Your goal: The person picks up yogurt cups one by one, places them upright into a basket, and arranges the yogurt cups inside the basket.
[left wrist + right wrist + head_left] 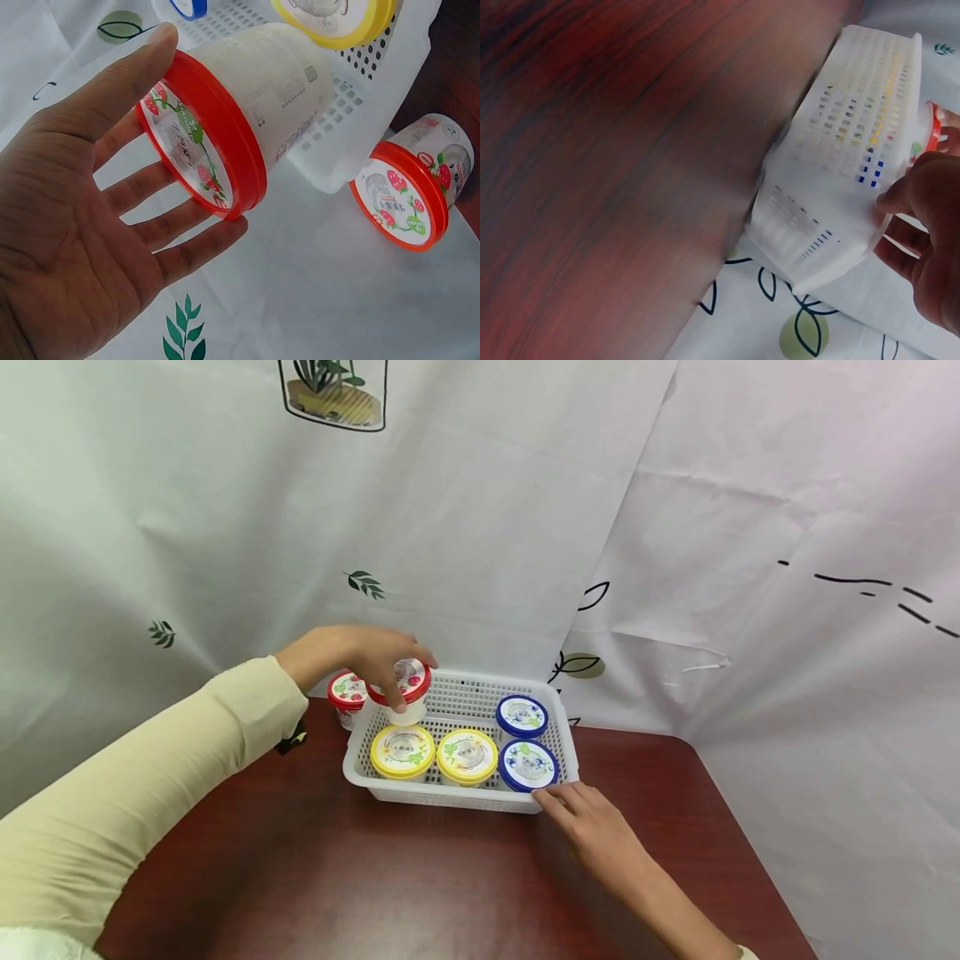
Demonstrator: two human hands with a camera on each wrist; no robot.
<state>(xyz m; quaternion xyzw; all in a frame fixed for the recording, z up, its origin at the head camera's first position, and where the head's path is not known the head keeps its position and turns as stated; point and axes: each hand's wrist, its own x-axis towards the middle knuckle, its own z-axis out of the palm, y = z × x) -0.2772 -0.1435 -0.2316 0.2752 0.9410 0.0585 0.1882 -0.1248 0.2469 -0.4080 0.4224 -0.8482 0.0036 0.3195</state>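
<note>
My left hand (372,653) holds a red-lidded tub (225,139) by its lid, thumb on one side and fingers on the other. The tub is over the back left of the white plastic basket (480,800), with strawberries printed on its lid. My right hand (592,827) grips the basket's near right corner. In the right wrist view its thumb lies on the outer wall and its fingers reach over the rim. Inside the basket stand two yellow-lidded tubs (467,756) along the front and two blue-lidded tubs (528,764) at the right.
Another red-lidded tub (347,692) stands outside the basket, by its back left corner. The basket sits toward the back of a dark red wooden table (360,877). A white cloth (480,527) with leaf prints hangs behind the table.
</note>
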